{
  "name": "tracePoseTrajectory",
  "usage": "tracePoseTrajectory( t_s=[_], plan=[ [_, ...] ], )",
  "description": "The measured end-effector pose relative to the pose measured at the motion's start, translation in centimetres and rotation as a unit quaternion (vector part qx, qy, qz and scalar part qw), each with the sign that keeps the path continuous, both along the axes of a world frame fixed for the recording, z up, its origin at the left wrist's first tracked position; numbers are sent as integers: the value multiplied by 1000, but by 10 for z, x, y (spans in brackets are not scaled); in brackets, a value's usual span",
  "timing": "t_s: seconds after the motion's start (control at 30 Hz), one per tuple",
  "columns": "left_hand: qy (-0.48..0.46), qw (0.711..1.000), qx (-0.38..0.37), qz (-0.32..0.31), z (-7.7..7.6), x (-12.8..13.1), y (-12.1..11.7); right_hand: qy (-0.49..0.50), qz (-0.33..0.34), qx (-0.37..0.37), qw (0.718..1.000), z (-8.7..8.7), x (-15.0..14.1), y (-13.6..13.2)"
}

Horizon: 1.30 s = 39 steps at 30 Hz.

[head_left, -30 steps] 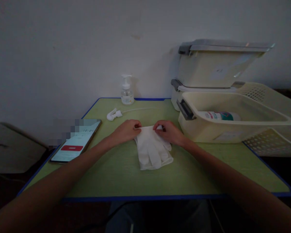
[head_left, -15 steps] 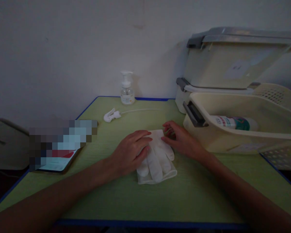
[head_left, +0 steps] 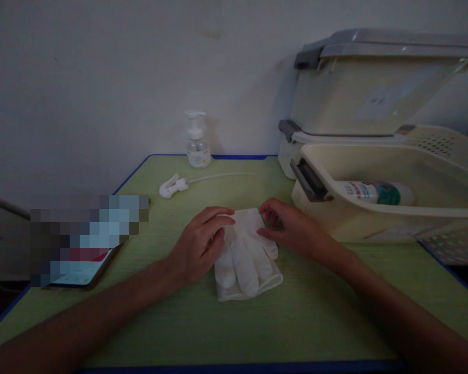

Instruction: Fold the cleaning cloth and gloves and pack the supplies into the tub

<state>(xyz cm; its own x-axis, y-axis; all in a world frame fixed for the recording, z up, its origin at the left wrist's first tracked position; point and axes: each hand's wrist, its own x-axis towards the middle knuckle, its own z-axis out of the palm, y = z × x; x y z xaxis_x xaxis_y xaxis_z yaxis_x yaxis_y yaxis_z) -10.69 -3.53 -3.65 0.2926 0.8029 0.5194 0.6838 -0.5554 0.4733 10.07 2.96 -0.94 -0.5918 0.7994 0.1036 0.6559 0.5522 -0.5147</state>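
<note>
A white disposable glove lies folded on the green table, its finger parts and cuff edge both toward me. My left hand rests along the glove's left side, with the fingers stretched over its upper left edge and the thumb apart. At the glove's upper right edge is my right hand, its fingers loosely curved and the thumb separate from them. Its thumb tip reaches the glove. Neither hand grips anything that I can see.
Behind the glove lie a white trigger spray head with a thin tube and a clear pump bottle. A phone stands at the left. To the right, a cream bin holds a white and teal bottle; lidded boxes stack behind.
My left hand has drawn slightly left, uncovering more of the glove. My right hand stays by the glove's upper right edge. The whole view has shifted a little.
</note>
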Motion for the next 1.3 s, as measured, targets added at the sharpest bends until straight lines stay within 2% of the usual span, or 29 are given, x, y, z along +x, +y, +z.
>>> tracePoseTrajectory(
  t_s=[0.1,0.2,0.33,0.43,0.63,0.9,1.1,1.3],
  plan=[
    [17,999,-10,-30,2,0,0,-34,84,59,994,7,4,-5],
    [89,992,-27,-89,4,1,0,-63,148,97,982,14,8,-9],
    [208,960,-51,-180,4,4,-1,-71,201,104,971,24,15,-11],
    [272,934,-86,-214,4,6,-1,-66,220,102,968,28,21,-12],
    [298,925,-107,-209,4,7,-1,-116,224,112,961,24,22,-13],
    [304,927,-87,-203,3,7,-2,-169,205,193,945,15,18,-12],
    [307,924,-92,-206,2,6,-1,-198,197,212,936,18,20,-11],
    [300,931,-109,-180,3,6,-3,-184,170,239,938,25,18,-12]
  ],
)
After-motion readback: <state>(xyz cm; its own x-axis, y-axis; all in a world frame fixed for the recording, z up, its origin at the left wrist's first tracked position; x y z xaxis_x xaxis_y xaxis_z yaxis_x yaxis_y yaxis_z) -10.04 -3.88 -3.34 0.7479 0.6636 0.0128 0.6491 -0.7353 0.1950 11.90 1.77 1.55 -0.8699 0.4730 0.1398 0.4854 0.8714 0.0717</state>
